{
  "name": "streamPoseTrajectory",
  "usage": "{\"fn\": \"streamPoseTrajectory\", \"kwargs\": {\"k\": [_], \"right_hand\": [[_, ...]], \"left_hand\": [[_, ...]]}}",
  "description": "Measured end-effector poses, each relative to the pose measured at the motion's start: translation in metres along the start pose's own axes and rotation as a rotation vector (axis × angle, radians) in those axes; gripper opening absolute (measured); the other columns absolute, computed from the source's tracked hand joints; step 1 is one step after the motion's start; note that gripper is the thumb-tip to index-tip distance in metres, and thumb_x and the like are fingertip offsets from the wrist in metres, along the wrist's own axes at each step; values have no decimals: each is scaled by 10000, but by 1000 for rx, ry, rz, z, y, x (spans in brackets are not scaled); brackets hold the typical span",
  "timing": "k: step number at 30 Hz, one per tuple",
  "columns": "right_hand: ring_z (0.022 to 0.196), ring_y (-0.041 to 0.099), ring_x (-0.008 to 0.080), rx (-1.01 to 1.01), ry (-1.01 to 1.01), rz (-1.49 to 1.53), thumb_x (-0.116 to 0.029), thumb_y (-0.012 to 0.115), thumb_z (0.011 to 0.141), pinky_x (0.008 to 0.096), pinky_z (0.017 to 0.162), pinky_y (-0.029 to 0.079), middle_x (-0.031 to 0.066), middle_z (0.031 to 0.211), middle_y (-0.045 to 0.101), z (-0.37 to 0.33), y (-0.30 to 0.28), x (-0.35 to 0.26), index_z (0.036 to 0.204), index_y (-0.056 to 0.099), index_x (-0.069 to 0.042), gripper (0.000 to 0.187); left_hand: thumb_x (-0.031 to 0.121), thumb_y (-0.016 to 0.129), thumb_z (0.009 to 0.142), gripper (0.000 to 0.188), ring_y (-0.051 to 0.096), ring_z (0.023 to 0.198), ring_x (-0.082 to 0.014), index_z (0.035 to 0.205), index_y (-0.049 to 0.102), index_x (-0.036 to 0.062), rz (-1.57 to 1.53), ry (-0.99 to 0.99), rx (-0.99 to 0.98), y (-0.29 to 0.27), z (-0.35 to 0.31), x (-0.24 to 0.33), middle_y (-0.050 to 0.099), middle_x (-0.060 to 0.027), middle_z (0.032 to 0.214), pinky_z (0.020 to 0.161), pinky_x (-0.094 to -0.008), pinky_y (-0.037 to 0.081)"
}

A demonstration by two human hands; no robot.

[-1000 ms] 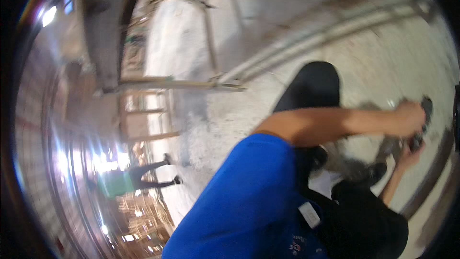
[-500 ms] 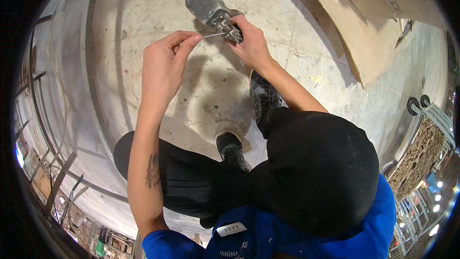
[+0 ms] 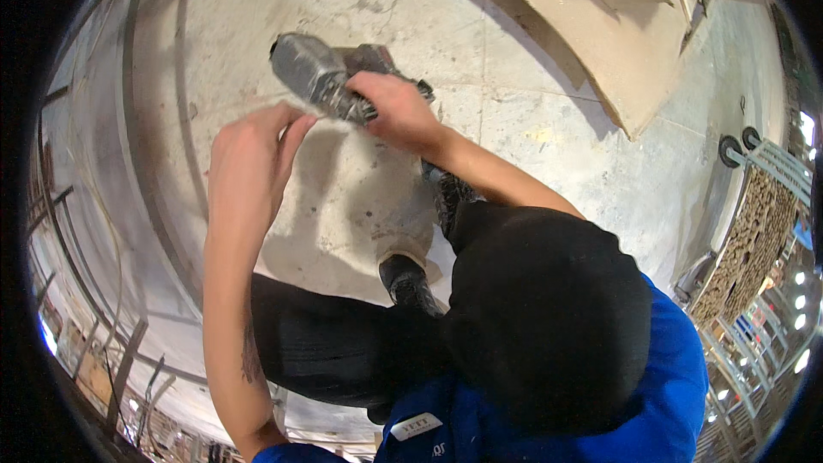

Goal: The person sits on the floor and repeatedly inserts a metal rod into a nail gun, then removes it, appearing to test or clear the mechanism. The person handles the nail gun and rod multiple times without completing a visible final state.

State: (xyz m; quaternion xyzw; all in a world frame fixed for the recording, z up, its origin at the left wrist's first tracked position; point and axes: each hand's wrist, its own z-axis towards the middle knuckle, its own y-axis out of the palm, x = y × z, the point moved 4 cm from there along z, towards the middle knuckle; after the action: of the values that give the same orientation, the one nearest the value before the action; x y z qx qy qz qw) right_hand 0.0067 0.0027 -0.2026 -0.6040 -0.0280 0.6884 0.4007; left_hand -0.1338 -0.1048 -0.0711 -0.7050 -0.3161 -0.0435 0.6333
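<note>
A dusty grey-black power tool (image 3: 307, 69) is above the concrete floor, its rounded body toward the far left. My right hand (image 3: 396, 110) is closed round its narrow front end, where small metal parts show. A dark section with a touch of red (image 3: 374, 58) sits beyond that hand. My left hand (image 3: 257, 150) is just left of the front end, thumb and forefinger pinched together. A thin light metal rod (image 3: 330, 117) reaches from the pinch toward the tool; blur hides whether it touches it. The rod's exact kind cannot be made out.
My bent knees (image 3: 549, 309) and dark shoes (image 3: 410, 281) are below the tool. Big cardboard sheets (image 3: 591, 43) lie at the upper right. A wheeled rack with stacked brown pieces (image 3: 744, 240) stands at the right. Metal framework (image 3: 111, 369) runs along the left.
Both hands and the tool have shifted left and slightly nearer in view. The tool has turned, showing more of its dark and red section. My left hand is now blurred by motion.
</note>
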Motion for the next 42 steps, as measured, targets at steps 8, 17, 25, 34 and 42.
{"fn": "streamPoseTrajectory", "kwargs": {"k": [8, 17, 25, 34, 42], "right_hand": [[959, 641, 389, 24, 16, 81, 33, 707, 744, 447, 815, 514, 145, 1003, 649, 1, -2, -4, 1094, 592, -47, 377], [1050, 631, 360, -26, 45, 49, -47, 715, 776, 432, 902, 489, 131, 1087, 660, -8, -13, 13, 1147, 622, -52, 382], [1046, 578, 413, -28, 22, 119, -27, 703, 686, 485, 887, 458, 177, 1052, 596, -5, 0, 15, 1134, 538, -21, 477], [1056, 583, 365, -69, 24, 143, -5, 692, 685, 464, 887, 420, 140, 1032, 581, -3, 16, 4, 1120, 521, -34, 468], [1118, 568, 379, -124, 76, 71, 0, 719, 689, 478, 926, 423, 153, 1119, 580, 7, 20, 8, 1214, 494, -33, 573]], "left_hand": [[214, 682, 970, 197, 685, 729, -296, 999, 743, 29, 14, 41, 34, 4, -9, 7, 721, -150, 893, 692, -374, 527], [247, 658, 952, 207, 657, 744, -325, 872, 698, 60, 401, 306, -293, -1, 24, 20, 652, -112, 810, 675, -443, 512], [178, 670, 929, 203, 609, 645, -332, 818, 607, 20, 425, 372, -53, 24, 6, -2, 599, -146, 739, 613, -445, 446], [325, 620, 1020, 472, 589, 574, -424, 688, 639, -11, 188, 159, -206, -2, 15, 10, 571, -263, 615, 541, -488, 447], [413, 623, 999, 529, 519, 558, -389, 756, 674, -53, -40, -123, -188, -2, 21, -4, 577, -287, 646, 597, -497, 431]]}}
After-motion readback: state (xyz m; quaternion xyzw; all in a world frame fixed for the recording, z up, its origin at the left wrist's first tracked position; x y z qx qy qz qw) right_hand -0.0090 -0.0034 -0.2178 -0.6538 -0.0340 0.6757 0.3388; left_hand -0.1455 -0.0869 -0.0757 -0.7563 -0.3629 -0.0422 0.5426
